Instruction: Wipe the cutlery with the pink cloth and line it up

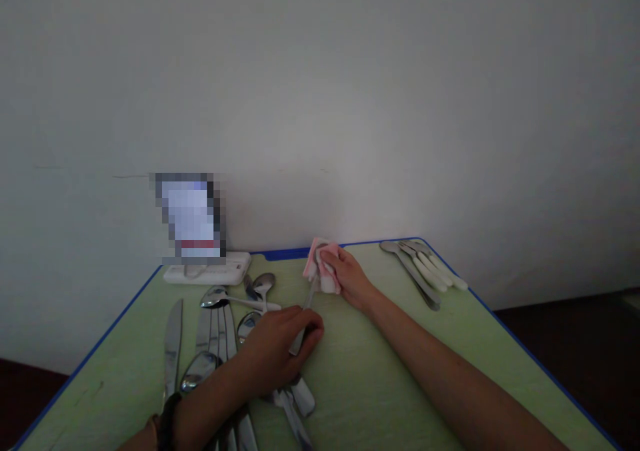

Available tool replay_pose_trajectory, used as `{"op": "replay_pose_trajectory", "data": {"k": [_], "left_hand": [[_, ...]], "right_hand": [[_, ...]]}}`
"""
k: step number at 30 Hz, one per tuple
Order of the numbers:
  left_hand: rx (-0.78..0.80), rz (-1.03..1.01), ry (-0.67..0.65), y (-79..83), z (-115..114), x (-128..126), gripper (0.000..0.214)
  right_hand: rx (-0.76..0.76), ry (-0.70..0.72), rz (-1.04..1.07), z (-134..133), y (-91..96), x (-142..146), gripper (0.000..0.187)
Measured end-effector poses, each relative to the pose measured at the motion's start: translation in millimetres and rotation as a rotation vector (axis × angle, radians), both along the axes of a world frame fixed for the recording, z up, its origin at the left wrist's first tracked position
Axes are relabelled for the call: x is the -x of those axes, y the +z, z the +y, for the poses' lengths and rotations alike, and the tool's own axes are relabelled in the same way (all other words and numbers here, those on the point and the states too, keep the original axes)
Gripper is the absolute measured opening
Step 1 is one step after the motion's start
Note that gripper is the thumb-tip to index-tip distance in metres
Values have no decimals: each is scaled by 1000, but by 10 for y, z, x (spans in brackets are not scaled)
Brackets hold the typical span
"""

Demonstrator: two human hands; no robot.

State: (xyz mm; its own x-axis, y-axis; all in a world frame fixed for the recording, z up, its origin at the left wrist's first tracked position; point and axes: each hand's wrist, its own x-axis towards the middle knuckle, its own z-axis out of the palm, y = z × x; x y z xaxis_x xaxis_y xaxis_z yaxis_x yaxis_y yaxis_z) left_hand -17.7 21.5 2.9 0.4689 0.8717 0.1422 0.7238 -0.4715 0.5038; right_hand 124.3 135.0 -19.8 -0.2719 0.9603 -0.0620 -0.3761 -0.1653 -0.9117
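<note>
My left hand [287, 341] is closed around the handle of a metal spoon [311, 293], which slants up and away from me. A pink and white cloth [327, 279] is pinched in my right hand [350, 277] and wraps the spoon's bowl, so only part of the bowl's rim shows. Beneath and beside my left forearm lies a loose group of cutlery: a table knife [173, 337], a large spoon [200, 371], another spoon [215, 297] and a small spoon [264, 283]. My left arm hides some of these pieces.
At the table's far right lie metal spoons [413, 274] beside several white-handled pieces of cutlery [434, 271]. A blurred-out phone [190, 217] stands behind a white power bank [207, 269] at the back left. The green table [390, 384] has a blue edge and meets a plain wall.
</note>
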Motion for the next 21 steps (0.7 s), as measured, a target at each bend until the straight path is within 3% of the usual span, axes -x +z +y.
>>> {"op": "replay_pose_trajectory", "data": {"k": [10, 21], "left_hand": [[-18, 59, -19, -26, -10, 10, 19], [-38, 34, -58, -15, 0, 7, 18]], "right_hand": [[-8, 83, 34, -16, 36, -46, 25], [-27, 71, 38, -20, 53, -30, 33]]}}
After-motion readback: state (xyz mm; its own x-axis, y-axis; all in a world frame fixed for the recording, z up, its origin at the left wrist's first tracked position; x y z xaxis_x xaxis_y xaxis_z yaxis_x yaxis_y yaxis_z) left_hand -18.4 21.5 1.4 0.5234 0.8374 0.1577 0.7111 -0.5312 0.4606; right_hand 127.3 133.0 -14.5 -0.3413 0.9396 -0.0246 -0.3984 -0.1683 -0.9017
